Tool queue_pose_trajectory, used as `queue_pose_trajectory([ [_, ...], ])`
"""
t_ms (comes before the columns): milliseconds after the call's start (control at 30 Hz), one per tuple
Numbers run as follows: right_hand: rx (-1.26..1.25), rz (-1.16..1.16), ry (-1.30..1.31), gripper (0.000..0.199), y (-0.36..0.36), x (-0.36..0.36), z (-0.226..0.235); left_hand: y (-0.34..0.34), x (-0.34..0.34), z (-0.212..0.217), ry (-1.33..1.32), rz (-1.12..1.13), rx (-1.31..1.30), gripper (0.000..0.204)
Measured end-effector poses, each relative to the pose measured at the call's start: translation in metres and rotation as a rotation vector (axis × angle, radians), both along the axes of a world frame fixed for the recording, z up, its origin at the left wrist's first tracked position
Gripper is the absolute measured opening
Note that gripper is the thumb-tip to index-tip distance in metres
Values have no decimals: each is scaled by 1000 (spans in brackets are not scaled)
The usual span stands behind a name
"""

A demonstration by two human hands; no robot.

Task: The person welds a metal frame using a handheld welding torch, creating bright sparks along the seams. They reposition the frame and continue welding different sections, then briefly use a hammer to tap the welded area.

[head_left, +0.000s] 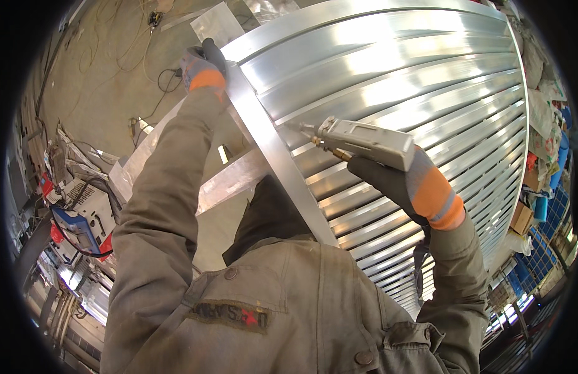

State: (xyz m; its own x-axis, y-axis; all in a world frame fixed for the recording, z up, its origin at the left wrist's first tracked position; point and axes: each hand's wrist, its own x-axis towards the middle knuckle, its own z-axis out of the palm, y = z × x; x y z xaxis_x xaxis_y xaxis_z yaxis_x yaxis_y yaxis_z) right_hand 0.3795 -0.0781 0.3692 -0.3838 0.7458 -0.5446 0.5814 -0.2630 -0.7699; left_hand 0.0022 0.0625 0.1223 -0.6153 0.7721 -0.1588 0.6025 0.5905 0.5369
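Observation:
A large shiny aluminium slatted panel (388,93) spreads before me, its slats running off to the right. Along its near-left side goes a flat metal frame bar (273,149). My left hand (205,67), in a grey and orange glove, is closed around the far-left corner of this frame. In my gloved right hand (413,190) is a boxy grey welding gun (370,140) with brass fittings, held above the slats. Its thin tip points left towards the frame bar. Whether the tip touches the metal, I cannot tell.
Flat metal supports (233,181) extend beneath the panel at the left. Cables (146,56) trail over the concrete floor. A white and blue machine (80,218) with red parts stands at the left. Bags, boxes and a blue mesh crate (547,227) line the right side.

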Motion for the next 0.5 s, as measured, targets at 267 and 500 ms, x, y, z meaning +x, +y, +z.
queue_pose_trajectory([
  [267, 4, -149, 179, 39, -1, -16, -35, 41, -32, 57, -355, -594, 57, 40],
  [500, 140, -120, 239, 33, -11, -16, -69, 66, 60, 100, -267, -1044, -458, 40],
])
